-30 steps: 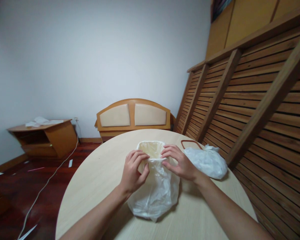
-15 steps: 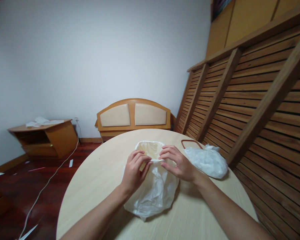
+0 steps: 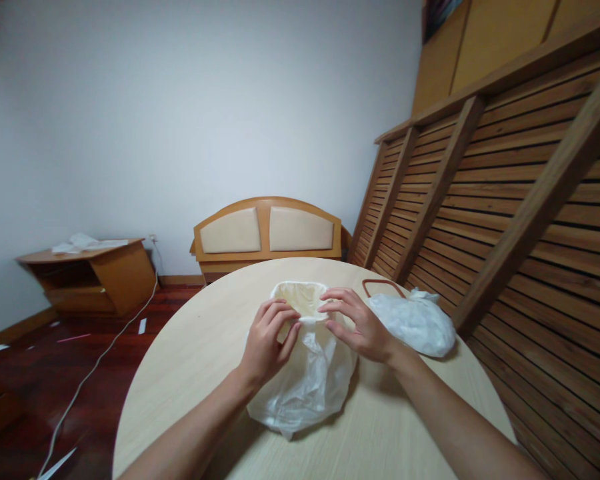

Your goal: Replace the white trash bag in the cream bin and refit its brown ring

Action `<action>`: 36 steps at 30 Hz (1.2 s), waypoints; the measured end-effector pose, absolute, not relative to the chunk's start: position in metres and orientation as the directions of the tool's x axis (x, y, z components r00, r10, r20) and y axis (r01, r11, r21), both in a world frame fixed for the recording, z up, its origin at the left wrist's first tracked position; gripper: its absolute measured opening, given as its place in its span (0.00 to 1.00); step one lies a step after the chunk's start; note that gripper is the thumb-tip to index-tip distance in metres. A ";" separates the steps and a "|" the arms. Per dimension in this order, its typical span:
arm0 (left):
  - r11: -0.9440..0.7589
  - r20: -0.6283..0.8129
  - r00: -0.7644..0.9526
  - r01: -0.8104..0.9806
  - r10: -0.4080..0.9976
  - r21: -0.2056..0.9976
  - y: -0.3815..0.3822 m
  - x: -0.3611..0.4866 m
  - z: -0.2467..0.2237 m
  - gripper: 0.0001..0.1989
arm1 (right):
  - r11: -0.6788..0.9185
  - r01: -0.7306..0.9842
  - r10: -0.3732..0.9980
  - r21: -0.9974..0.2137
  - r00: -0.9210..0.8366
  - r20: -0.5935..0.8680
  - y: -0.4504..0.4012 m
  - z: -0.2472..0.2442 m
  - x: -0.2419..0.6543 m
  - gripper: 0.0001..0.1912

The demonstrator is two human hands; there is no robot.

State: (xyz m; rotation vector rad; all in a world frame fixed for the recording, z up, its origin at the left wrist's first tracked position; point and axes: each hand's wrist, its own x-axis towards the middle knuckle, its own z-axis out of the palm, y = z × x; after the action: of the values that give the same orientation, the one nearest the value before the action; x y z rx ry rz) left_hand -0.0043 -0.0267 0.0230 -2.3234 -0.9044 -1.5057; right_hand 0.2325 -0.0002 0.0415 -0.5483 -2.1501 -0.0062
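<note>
A thin white plastic bag [image 3: 313, 373] drapes over the rim of an upright container in front of me, its loose lower part hanging down outside onto the table. The mouth [image 3: 303, 293] faces up and shows a pale yellowish lining; the container's own wall is mostly covered. On the near left of the rim, my left hand [image 3: 273, 337] pinches the bag between thumb and fingers. My right hand [image 3: 357, 323] is at the near right of the rim, its fingers over the edge and its thumb apart from them on the outer side.
The round pale table [image 3: 190, 373] carries a filled, tied white plastic bag [image 3: 417, 323] and a brown loop-shaped handle [image 3: 383, 283] at the right. Wooden slats [image 3: 480, 220] lean along the right side. A headboard [image 3: 267, 230] stands beyond; a low cabinet [image 3: 105, 273] is at left.
My right hand's fingers have spread and lifted slightly from the rim. My left hand has shifted a little left and still pinches the bag's edge.
</note>
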 end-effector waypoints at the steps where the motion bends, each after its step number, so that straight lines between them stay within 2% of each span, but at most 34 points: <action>1: -0.782 0.882 0.286 0.609 0.374 0.134 -0.028 -0.004 0.023 0.08 | 0.902 0.387 0.380 -0.193 -0.497 0.780 -0.002 0.042 0.230 0.08; 5: -0.777 0.876 0.314 0.622 0.366 0.102 -0.029 -0.003 0.025 0.10 | 0.899 0.394 0.383 -0.193 -0.490 0.783 -0.006 0.044 0.222 0.04; 9: -0.785 0.889 0.296 0.611 0.349 0.105 -0.026 -0.002 0.025 0.07 | 0.896 0.402 0.387 -0.188 -0.498 0.776 -0.005 0.045 0.225 0.04; 21: -0.809 0.891 0.307 0.578 0.336 0.106 -0.023 -0.005 0.024 0.07 | 0.899 0.376 0.392 -0.224 -0.463 0.795 0.000 0.041 0.231 0.08; 25: -0.813 0.892 0.311 0.574 0.328 0.099 -0.022 -0.005 0.024 0.07 | 0.885 0.400 0.409 -0.238 -0.425 0.807 -0.005 0.043 0.221 0.04; 32: -0.814 0.903 0.300 0.575 0.308 0.086 -0.021 -0.005 0.023 0.07 | 0.819 0.306 0.569 -0.485 -0.329 0.753 -0.007 0.044 0.218 0.04; 36: -0.817 0.908 0.296 0.571 0.296 0.080 -0.021 -0.006 0.023 0.06 | 0.782 0.266 0.623 -0.563 -0.310 0.718 -0.004 0.042 0.218 0.05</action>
State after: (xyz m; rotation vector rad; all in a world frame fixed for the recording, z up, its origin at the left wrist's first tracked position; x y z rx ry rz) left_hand -0.0061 -0.0206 0.0231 -2.3076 -0.7932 -1.5299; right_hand 0.2178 -0.0042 0.0421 -0.6747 -1.8990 0.4154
